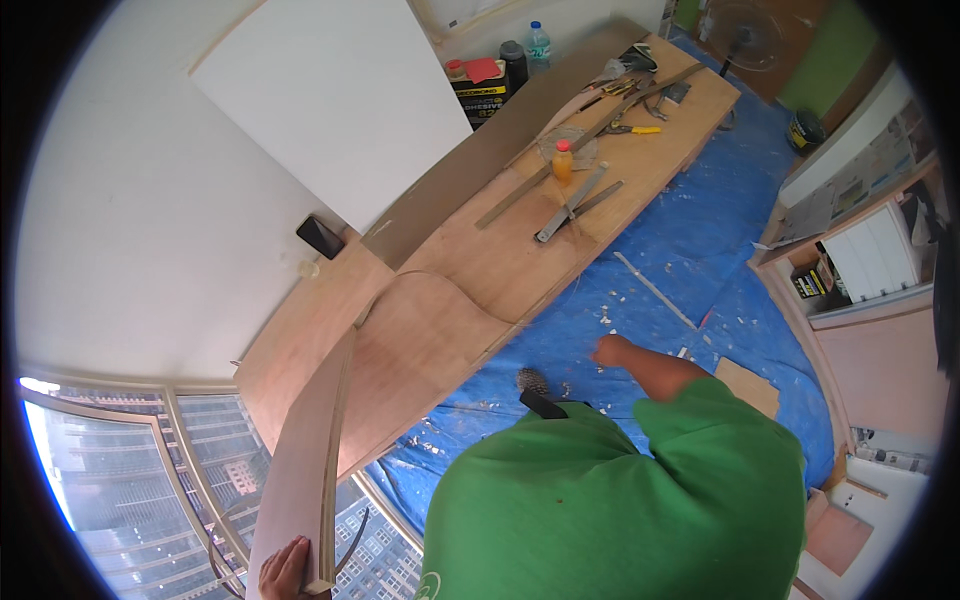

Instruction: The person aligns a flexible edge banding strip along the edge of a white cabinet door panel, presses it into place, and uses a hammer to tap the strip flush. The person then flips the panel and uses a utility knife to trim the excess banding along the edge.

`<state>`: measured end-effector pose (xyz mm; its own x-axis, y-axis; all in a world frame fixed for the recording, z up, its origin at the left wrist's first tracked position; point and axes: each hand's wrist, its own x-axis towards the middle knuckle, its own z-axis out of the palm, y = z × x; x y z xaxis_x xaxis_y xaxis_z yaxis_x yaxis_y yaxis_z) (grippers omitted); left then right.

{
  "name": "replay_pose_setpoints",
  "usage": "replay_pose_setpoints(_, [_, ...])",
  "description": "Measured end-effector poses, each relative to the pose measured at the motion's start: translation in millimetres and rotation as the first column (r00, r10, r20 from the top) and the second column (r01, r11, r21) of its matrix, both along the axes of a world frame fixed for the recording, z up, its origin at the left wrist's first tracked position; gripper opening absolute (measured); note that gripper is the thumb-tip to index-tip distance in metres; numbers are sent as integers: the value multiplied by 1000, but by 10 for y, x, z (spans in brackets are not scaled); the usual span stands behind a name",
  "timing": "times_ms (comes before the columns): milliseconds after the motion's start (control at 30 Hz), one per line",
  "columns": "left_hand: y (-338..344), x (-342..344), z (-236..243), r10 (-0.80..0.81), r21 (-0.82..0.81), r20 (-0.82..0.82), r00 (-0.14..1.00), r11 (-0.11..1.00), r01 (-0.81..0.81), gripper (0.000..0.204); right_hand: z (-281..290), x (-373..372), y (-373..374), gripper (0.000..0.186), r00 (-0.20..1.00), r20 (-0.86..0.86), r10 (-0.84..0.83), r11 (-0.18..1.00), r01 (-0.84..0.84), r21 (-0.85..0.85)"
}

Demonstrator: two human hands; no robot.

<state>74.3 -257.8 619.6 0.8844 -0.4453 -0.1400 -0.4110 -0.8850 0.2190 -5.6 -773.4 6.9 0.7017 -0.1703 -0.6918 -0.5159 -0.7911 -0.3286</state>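
Observation:
At the lower left, my left hand [285, 572] grips the near end of a long, pale wooden board [300, 460], its fingers over the top face. The board's far end rests on or against the plywood worktop [420, 360]; which one I cannot tell. My right hand [612, 350] hangs over the floor beside the worktop, its fingers curled in and nothing visible in them. Nearest to it on the bench lie crossed metal rulers or bars [572, 205] and an orange bottle with a red cap [563, 165].
Pliers with yellow handles [635, 129] and several other tools lie at the worktop's far end. A large white panel [340, 100] leans behind it, near a phone [320, 236]. Blue sheeting [690, 240] with scattered scraps covers the floor. Shelving [870, 260] stands right; windows [110, 480] left.

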Motion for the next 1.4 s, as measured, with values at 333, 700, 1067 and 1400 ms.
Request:
replay_pose_setpoints(333, [-90,-101,-111,-38,110,76,996,993,29,43,333,-272,-856,32,958,199,-205,966,231,-119])
replay_pose_setpoints(700, [-654,-294,-454,220,455,276,936,828,-329,41,872,2662,-3632,26,604,762,-235,831,531,-164])
replay_pose_setpoints(1067, [-649,-389,-546,300,679,308,903,596,-429,34,411,4736,-5543,44,855,478,200,726,199,-658])
replay_pose_setpoints(1400, [-828,-438,-795,518,676,345,783,441,-590,52,-590,5129,-7045,49,789,362,495,596,-5,-803])
